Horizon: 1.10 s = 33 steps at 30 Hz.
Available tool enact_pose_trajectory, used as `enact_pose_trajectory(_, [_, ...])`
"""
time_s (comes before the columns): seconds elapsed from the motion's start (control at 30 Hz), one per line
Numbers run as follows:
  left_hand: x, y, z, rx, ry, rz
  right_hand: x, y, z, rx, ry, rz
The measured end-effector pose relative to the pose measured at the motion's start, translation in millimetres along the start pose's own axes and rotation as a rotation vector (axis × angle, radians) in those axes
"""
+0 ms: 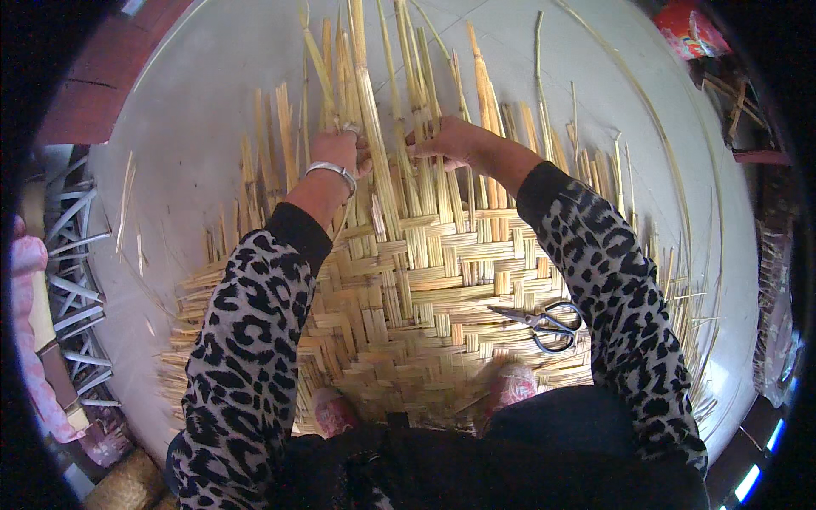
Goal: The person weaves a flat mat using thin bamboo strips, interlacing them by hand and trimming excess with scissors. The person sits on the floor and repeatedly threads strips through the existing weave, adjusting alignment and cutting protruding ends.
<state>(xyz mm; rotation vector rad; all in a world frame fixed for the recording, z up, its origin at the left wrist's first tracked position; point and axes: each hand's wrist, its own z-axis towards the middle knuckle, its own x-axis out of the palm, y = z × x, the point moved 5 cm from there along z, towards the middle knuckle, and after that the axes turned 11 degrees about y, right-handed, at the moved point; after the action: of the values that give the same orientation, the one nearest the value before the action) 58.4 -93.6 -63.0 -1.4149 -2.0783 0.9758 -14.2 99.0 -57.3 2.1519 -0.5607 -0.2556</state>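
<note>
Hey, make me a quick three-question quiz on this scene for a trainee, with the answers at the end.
1. Which hand has the silver bracelet at its wrist?
2. True or false: the scissors lie on the woven mat.
3. The right hand is touching: A) a pink shoe; B) straw-coloured strips; C) the floor.

Key: 1. The left hand. 2. True. 3. B.

A pale grey floor carries a large, partly woven mat of straw-coloured strips, its unwoven ends fanning out at the far edge and sides. On the left, a few short strips lie near it; on the right, a long, thin stalk curves over the floor.
</note>
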Motion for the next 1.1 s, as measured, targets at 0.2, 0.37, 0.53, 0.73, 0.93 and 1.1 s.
enact_pose_trajectory(0.2, [2,-12,0,0.129,0.127,0.002,7,-1,3,-0.189,0.001,-0.113])
enact_pose_trajectory(0.37, [2,-34,-23,0.378,0.103,0.040,15,27,-19,-0.480,-0.028,-0.640])
enact_pose_trajectory(0.53, [-7,-42,-40,0.441,0.082,-0.184,13,56,-25,-0.426,0.144,0.582])
enact_pose_trajectory(0.73, [-11,-24,-16,0.228,0.203,0.045,5,62,-13,-0.477,0.130,0.811])
enact_pose_trajectory(0.93, [0,-1,-6,0.034,0.143,-0.161,-9,34,19,-0.456,-0.105,-0.651])
enact_pose_trajectory(1.1, [-7,-11,-23,0.150,0.048,-0.069,0,24,15,-0.199,0.137,0.622])
